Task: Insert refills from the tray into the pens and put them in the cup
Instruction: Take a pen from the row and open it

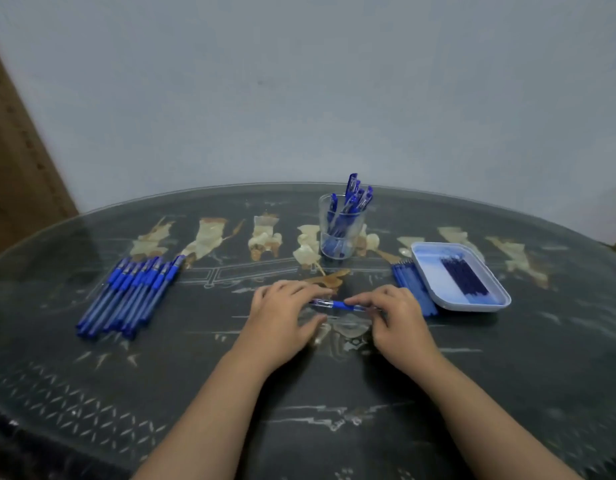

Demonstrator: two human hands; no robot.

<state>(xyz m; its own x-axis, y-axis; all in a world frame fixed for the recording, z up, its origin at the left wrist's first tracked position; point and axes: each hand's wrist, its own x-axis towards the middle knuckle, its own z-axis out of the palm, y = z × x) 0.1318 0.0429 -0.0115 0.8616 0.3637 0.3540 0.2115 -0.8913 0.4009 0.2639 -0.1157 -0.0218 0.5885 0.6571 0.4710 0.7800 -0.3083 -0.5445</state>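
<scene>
Both hands — left hand [282,308] and right hand [391,311] — pinch one blue plastic pen [339,304] flat, near the middle of the dark table [507,375]. It looks nearly assembled. Next it must go in the clear plastic cup [341,233], just beyond.

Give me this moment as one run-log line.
left hand: grips blue pen, one end | right hand: pinches its other end | cup: pens inside | tray: refills inside
</scene>
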